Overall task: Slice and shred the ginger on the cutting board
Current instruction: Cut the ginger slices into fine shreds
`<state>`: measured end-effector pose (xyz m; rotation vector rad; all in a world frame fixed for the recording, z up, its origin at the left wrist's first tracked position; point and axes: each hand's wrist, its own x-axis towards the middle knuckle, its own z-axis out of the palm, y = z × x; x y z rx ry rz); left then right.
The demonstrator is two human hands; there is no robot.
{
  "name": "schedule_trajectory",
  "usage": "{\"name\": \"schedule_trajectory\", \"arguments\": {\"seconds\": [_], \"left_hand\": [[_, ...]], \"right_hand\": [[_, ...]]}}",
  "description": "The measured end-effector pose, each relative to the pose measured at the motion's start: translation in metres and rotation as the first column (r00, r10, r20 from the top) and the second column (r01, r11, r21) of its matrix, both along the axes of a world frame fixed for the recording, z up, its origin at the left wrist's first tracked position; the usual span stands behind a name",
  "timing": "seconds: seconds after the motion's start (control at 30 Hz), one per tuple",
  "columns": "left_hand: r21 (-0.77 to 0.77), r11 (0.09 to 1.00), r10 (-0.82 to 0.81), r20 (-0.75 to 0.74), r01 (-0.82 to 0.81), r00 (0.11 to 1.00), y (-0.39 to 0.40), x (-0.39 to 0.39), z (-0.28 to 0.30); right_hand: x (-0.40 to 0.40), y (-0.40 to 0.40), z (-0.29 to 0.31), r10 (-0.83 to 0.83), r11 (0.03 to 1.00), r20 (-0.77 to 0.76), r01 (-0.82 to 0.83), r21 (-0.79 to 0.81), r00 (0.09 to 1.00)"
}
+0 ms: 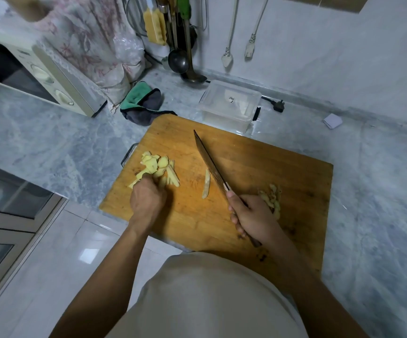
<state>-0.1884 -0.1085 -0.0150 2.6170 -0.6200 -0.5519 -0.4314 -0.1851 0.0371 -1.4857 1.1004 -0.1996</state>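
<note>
Where the grey marbled table (51, 142) runs along the wall, a wooden cutting board (258, 167) lies at an angle in front of the person, its near edge hanging past the table's front. On the table behind it, to the left, stands a cream microwave (51, 76); a clear lidded plastic box (230, 103) sits just beyond the board's far edge, and a crumpled green and grey cloth (141, 103) lies near the board's far left corner.

On the board's left part lies a heap of ginger slices (158, 167), pale yellow and overlapping. The left hand (147, 203) rests on the near side of that heap, fingers curled down onto the slices, pinning them. The right hand (253, 218) is closed around the handle of a knife (209, 162), whose long blade points away from the person and to the left, over the middle of the board, well apart from the heap. One single ginger strip (206, 184) lies just left of the blade, between blade and heap. A small pile of ginger scraps (272, 196) sits just beyond the right hand, partly hidden by it.
</note>
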Motion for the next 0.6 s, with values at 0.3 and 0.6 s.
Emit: {"name": "schedule_trajectory", "arguments": {"seconds": [0.3, 0.6], "left_hand": [[-0.043, 0.999, 0.015, -0.085, -0.019, 0.996, 0.021, 0.0, 0.0], [-0.074, 0.996, -0.061, -0.142, 0.051, 0.988, 0.024, -0.017, 0.0]], "right_hand": [[-0.005, 0.003, -0.003, -0.008, 1.0, 0.006, 0.008, 0.007, 1.0], [-0.005, 0.007, -0.004, -0.038, 0.999, 0.013, 0.038, 0.002, 0.999]]}}
